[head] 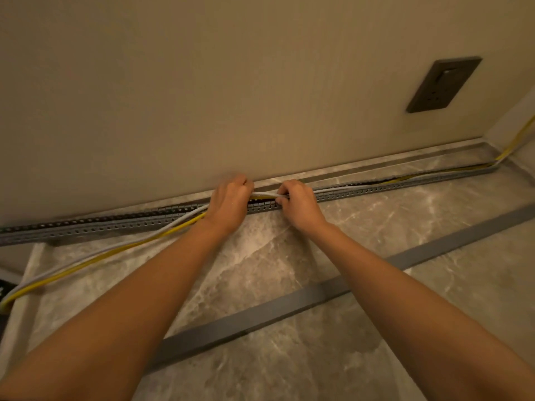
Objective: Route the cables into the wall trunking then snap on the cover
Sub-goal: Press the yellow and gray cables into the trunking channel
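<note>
A grey slotted trunking (121, 225) runs along the floor at the foot of the wall. A white cable and a yellow cable (95, 257) trail loose over the floor from the lower left up to my hands. My left hand (230, 202) grips both cables over the trunking. Just to its right, my right hand (298, 202) pinches the same cables at the channel's top. Right of my hands the cables lie inside the trunking as far as the corner. The long grey cover (318, 293) lies flat on the floor behind my forearms.
A dark wall socket (444, 83) sits on the beige wall at upper right. The cables (518, 140) climb the side wall at the right corner. The floor is grey marble tile (362, 357). A dark object (4, 287) sits at the left edge.
</note>
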Demonstrator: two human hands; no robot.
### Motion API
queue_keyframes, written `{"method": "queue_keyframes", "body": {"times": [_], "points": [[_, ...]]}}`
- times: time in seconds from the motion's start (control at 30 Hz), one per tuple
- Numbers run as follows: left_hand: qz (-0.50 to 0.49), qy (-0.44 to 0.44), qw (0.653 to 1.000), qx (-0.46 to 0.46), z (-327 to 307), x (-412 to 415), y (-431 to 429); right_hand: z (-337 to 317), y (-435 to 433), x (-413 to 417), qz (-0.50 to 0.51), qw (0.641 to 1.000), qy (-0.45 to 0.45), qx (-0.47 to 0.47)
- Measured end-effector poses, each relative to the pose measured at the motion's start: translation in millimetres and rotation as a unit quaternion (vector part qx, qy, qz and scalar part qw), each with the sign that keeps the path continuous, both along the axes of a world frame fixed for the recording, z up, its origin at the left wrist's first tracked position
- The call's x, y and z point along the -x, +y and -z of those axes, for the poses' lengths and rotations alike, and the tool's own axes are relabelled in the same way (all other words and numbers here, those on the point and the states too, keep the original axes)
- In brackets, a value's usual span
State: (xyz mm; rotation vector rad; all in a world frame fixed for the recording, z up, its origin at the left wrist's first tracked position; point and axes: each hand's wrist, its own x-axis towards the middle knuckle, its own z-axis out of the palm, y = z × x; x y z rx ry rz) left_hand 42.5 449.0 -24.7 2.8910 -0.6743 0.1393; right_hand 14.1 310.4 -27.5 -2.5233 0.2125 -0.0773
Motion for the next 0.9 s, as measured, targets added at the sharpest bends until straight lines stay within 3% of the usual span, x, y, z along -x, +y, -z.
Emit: {"method": "queue_keyframes", "body": {"times": [0.13,0.33,0.47,0.6,0.67,0.77,0.9], "points": [[0.012,0.003,1.000,-0.007,3.1,-1.4,5.3,1.3,-0.1,0.1,-0.023,0.999,0.016,0.027],[0.126,-0.040,0.990,-0.046,2.9,3.6,14.0,-1.2,-4.7,-2.6,-0.014,0.999,0.033,0.013],[0.093,-0.019,0.992,-0.080,-5.9,9.5,1.2,-2.4,-6.6,-2.2,0.009,0.999,0.010,-0.052],[0.027,0.019,0.995,-0.096,-6.7,17.7,-8.4,2.3,-6.9,-1.9,0.021,0.999,-0.013,-0.042],[0.056,-0.019,0.995,-0.083,-5.3,21.9,-7.4,3.7,-4.4,0.9,0.019,0.999,-0.029,-0.027],[0.087,-0.079,0.983,-0.139,2.5,21.1,-1.2,6.2,-2.8,5.3,-0.002,0.999,-0.039,0.008],[0.082,-0.089,0.983,-0.137,16.5,25.8,-3.1,9.2,-8.1,8.9,-0.053,0.997,-0.035,0.035]]}}
